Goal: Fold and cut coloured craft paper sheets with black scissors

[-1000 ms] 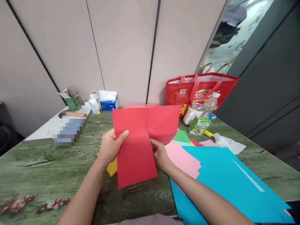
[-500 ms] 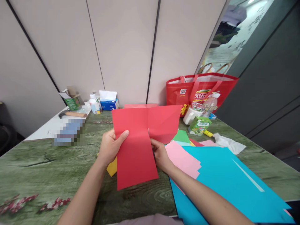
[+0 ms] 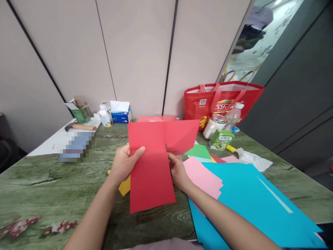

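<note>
at its left edge, red paper (image 3: 152, 173) is pinched in left grip (image 3: 122, 162); what right grip (image 3: 178, 170) holds is unclear.

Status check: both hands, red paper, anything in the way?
Left hand pinches red paper at left edge. Right hand at the cut, grip mostly hidden. Red paper slit partway. Pink paper lies by right wrist.

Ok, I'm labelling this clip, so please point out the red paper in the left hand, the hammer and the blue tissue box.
Red paper (image 3: 153, 168): head view, on its lower, hanging part.
Hammer (image 3: 84, 127): head view, on its wooden handle.
Blue tissue box (image 3: 119, 117): head view, on its front.
</note>
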`<state>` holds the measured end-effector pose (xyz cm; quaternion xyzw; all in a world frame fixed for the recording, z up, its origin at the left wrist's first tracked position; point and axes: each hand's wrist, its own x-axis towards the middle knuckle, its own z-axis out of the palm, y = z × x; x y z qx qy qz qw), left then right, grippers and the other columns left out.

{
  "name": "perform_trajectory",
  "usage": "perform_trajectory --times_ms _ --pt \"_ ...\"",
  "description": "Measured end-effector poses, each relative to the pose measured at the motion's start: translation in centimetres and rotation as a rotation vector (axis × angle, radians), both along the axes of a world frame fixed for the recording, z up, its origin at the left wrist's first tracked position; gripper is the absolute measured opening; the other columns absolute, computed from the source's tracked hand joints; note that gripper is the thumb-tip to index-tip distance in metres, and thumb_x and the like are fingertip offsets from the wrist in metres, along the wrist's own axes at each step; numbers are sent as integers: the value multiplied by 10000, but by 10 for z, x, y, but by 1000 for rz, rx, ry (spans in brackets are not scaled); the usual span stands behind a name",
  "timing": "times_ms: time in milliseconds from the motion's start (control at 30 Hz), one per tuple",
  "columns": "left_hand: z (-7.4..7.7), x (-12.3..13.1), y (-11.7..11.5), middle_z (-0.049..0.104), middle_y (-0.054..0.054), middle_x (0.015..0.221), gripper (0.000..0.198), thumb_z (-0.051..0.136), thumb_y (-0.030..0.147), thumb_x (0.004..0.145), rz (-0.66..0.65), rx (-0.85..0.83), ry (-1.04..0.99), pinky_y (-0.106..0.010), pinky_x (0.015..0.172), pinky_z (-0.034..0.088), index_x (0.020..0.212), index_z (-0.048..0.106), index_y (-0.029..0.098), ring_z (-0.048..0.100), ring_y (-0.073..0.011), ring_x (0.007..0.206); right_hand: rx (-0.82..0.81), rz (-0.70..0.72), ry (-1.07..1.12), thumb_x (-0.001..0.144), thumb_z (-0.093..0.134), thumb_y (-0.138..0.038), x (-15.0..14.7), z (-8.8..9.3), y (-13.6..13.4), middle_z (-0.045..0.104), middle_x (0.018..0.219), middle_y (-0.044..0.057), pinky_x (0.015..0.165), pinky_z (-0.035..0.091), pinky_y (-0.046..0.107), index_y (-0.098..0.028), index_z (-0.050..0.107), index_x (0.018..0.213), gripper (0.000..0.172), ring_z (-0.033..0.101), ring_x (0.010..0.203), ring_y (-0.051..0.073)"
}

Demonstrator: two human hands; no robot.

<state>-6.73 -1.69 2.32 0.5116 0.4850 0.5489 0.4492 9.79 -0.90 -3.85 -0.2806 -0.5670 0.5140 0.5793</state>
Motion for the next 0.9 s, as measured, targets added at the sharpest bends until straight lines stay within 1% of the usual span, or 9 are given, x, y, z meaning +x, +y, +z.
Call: perform_trajectory --times_ms 167,333,467,567,700,900 --pt "1 1 1 641 13 592 171 660 307 691 -12 -7 -18 -207 421 477 752 628 150 570 -116 475 9 17 -13 626 738 -245 0 -2 2 711 837 31 698 538 305 -194 636 862 263 647 873 222" --pt "0 2 1 630 21 570 189 668 313 682 -10 -19 -40 -209 417 470 772 623 153 560 -115 459 4 25 -23 639 726 -253 1 -3 2 710 828 27 688 535 305 -195 617 844 239 642 885 224" --pt "0 2 1 630 27 564 231 683 336 671 -12 -15 -57 -210 422 468 806 623 159 562 -117 460 16 41 -24 653 716 -262 1 -2 1 709 829 26 713 530 314 -193 618 855 235 640 889 223" --pt "0 2 1 627 29 567 231 695 341 661 -1 -3 -52 -203 420 464 784 622 159 558 -111 459 28 51 -19 658 712 -257 1 -1 1 707 827 25 733 525 319 -194 625 862 230 636 897 223" --pt "0 2 2 622 25 563 232 699 340 657 4 3 -41 -202 422 465 775 629 153 555 -110 461 20 41 -14 659 712 -250 1 -1 1 706 823 25 710 528 308 -194 627 860 226 639 878 218" --pt "1 2 1 653 20 622 235 710 338 652 -3 -3 -80 -214 461 492 776 620 160 577 -113 495 14 42 -41 647 720 -266 2 -4 2 703 823 27 687 525 298 -197 624 845 230 636 877 220"
